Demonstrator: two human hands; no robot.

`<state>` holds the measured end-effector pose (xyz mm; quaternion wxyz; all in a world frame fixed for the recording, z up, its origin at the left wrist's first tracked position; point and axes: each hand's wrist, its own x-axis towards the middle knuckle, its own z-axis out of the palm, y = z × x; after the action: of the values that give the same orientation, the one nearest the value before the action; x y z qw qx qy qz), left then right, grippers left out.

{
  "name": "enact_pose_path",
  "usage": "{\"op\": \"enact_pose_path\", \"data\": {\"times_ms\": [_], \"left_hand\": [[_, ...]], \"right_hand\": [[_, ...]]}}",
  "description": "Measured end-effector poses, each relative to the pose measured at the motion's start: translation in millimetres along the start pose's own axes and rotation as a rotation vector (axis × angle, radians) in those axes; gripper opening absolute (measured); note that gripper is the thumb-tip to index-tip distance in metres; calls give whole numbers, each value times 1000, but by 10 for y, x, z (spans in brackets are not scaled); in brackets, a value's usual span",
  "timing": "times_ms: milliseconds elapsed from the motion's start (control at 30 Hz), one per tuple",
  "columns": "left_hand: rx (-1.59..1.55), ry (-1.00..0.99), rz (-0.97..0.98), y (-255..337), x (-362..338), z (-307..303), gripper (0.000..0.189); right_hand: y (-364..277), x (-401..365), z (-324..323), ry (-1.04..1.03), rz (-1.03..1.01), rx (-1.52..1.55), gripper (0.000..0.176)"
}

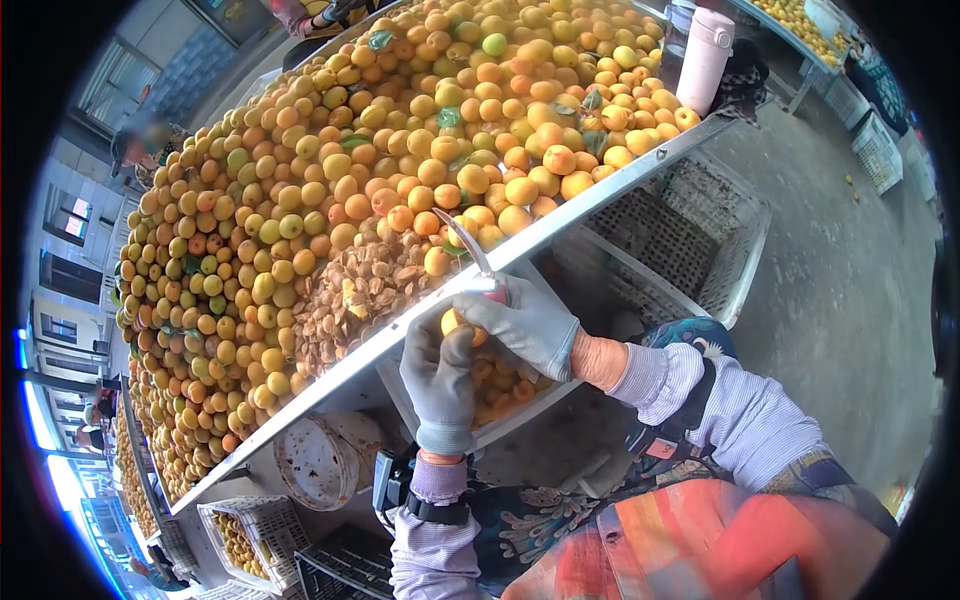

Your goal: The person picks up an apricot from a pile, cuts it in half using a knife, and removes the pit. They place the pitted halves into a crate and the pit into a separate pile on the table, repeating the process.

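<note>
My left hand (440, 388), in a grey glove, is closed around an apricot (453, 322) just past the table's metal edge. My right hand (535, 328), gloved as well, grips a knife (462, 238) by its red handle. The curved blade points up and away, over the fruit on the table. Both hands meet at the apricot, the right one touching it or very close. Below them, a white crate (490, 437) holds orange apricot pieces, partly hidden by my hands. A heap of brown apricot pits (365, 285) lies on the table beside my left hand.
Whole apricots (300, 190) cover the sloping table, bounded by a raised metal rim (590, 205). A pink bottle (704, 62) stands at its right corner. Beneath are a plastic crate (735, 215) and a dirty white bucket (318, 462). Other people work at the far side.
</note>
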<state>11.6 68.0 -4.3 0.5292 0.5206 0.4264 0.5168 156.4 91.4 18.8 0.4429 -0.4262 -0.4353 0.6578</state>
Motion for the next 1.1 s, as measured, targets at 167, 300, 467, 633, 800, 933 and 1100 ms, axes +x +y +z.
{"op": "enact_pose_path", "data": {"times_ms": [167, 300, 467, 633, 800, 933, 1100], "left_hand": [[55, 62, -23, -86, 56, -118, 34], [-257, 106, -221, -62, 61, -136, 41], [-611, 196, -216, -168, 143, -280, 50], [-734, 236, -301, 141, 100, -187, 47], [-635, 170, -304, -65, 77, -235, 44], [-432, 92, -338, -223, -57, -48, 38], [1092, -282, 349, -637, -178, -79, 55]], "right_hand": [[34, -70, 25, -6, -3, 110, 34], [-99, -142, 30, -54, 14, 65, 31], [-150, -160, -28, -151, -22, -60, 30], [-11, -109, -14, -193, -30, -395, 35], [-224, -94, -28, 22, 27, 153, 25], [-330, -67, -127, 75, -356, 196, 32], [-445, -15, -170, 53, -168, 678, 29]]}}
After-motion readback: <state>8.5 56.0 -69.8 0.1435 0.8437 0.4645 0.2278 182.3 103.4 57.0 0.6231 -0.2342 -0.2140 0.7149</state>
